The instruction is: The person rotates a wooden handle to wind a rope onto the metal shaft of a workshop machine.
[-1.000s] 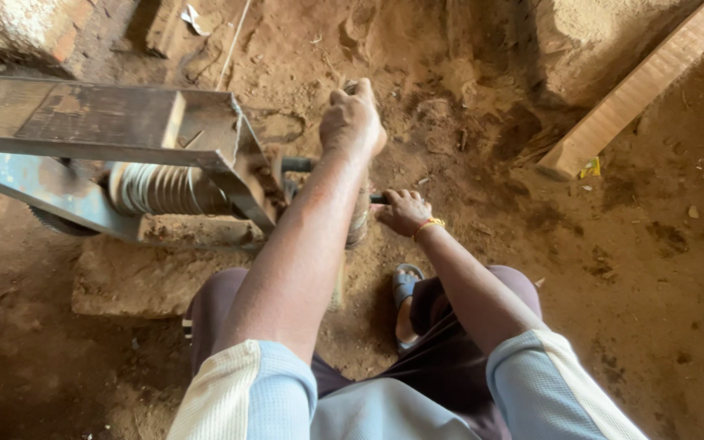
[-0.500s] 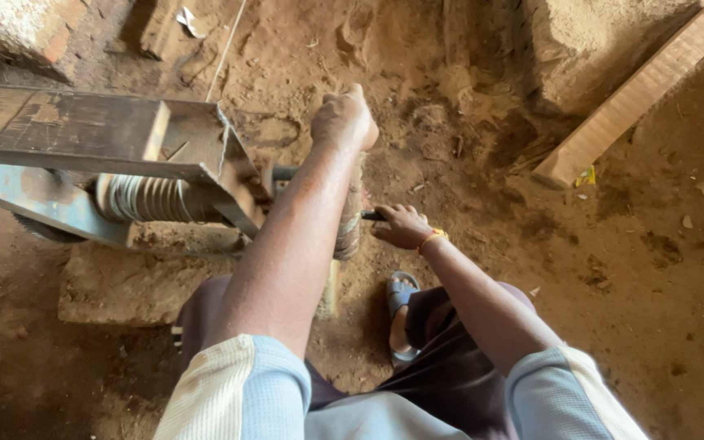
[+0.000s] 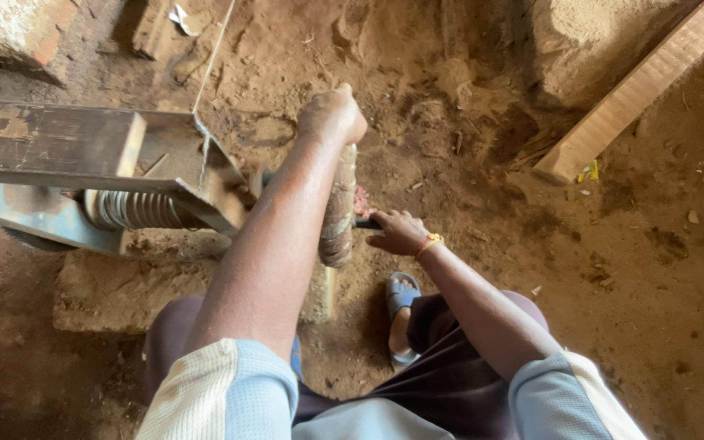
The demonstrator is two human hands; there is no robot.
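Fingers (image 3: pixel 337 106) clench wrapped handle (image 3: pixel 338 212).

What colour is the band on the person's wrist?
Orange; the wristband on the right hand shows best in the head view.

Yellow wrapper scrap (image 3: pixel 588 173) — beside wooden plank (image 3: pixel 637 90).

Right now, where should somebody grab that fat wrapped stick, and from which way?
Probably at its top end, coming down from above. The wrapped stick stands nearly upright, and the left hand already closes over that top, while its lower end sits by the right hand and metal frame.
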